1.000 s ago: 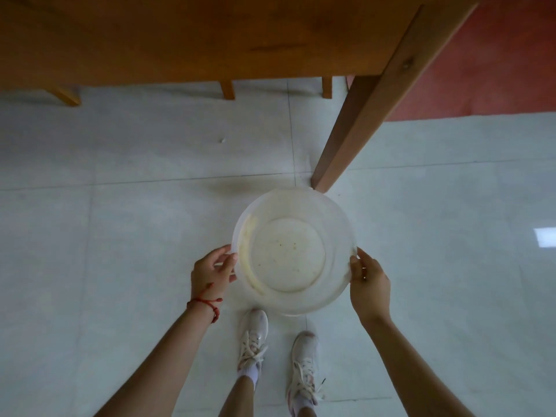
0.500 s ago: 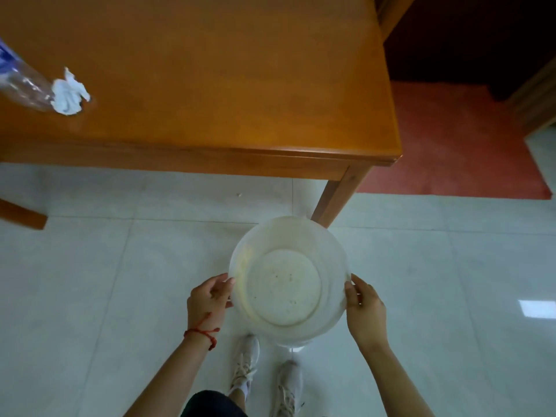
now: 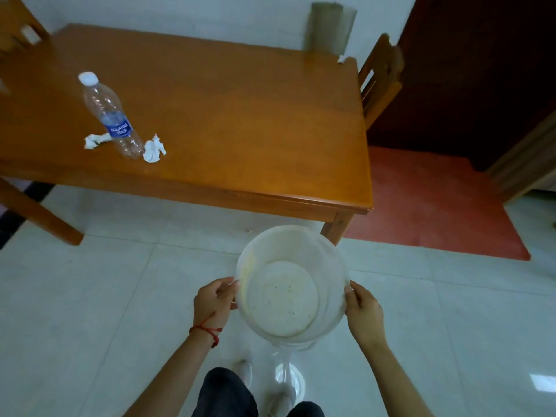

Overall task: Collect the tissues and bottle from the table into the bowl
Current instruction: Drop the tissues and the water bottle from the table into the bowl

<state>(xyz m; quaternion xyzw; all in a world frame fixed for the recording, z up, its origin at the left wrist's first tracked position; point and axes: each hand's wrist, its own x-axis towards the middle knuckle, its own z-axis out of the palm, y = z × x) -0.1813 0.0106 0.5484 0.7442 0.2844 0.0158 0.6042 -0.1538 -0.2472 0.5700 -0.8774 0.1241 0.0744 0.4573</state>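
I hold a translucent white plastic bowl (image 3: 328, 257) in front of me, above the floor and short of the table's near edge. My left hand (image 3: 213, 302) grips its left rim and my right hand (image 3: 364, 314) its right rim. The bowl has nothing in it. A clear plastic bottle (image 3: 109, 115) with a blue label and white cap lies on the wooden table (image 3: 240, 115), at its left. One crumpled white tissue (image 3: 154, 149) lies at the bottle's base, and a second tissue (image 3: 94, 140) lies on the bottle's left side.
The table's right front leg (image 3: 337, 228) stands just behind the bowl. A wooden chair (image 3: 379, 79) is at the table's right end and another chair (image 3: 18, 34) at the far left. A red mat (image 3: 436, 206) lies to the right on the pale tiled floor.
The view has risen from the floor under the table to the tabletop, bringing the bottle and both tissues into sight. The bowl has come up with both hands still on its rim.
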